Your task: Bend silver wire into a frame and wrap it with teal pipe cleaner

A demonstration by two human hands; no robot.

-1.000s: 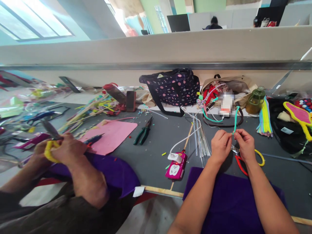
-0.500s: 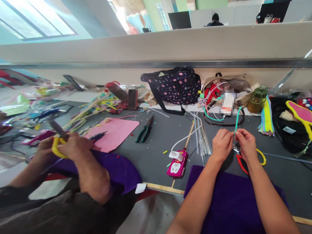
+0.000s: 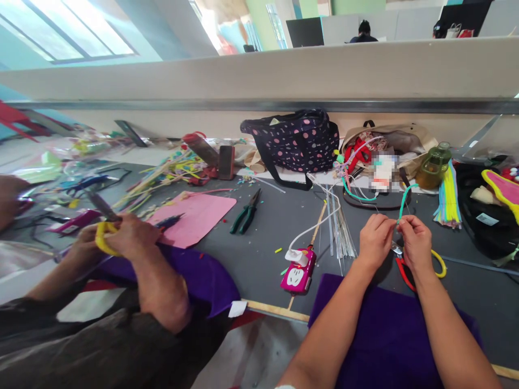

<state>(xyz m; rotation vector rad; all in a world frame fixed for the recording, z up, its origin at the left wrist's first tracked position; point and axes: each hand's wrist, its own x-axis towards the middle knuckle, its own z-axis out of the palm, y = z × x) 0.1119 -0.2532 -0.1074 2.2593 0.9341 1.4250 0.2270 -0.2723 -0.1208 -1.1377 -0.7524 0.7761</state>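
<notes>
Both hands, left hand (image 3: 375,237) and right hand (image 3: 414,241), are still pinching the teal pipe cleaner (image 3: 404,199), fingers clamped; its top is curling over more now.

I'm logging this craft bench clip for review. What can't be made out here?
- Head view: scissors mostly hidden under right hand.
- Where left hand pinches the teal pipe cleaner: fingers cover it.
- Item by the beige bag: blurred out.

Your left hand (image 3: 375,240) and right hand (image 3: 414,243) meet above the counter (image 3: 259,243), forearms outstretched, fingers pinched together.
</notes>
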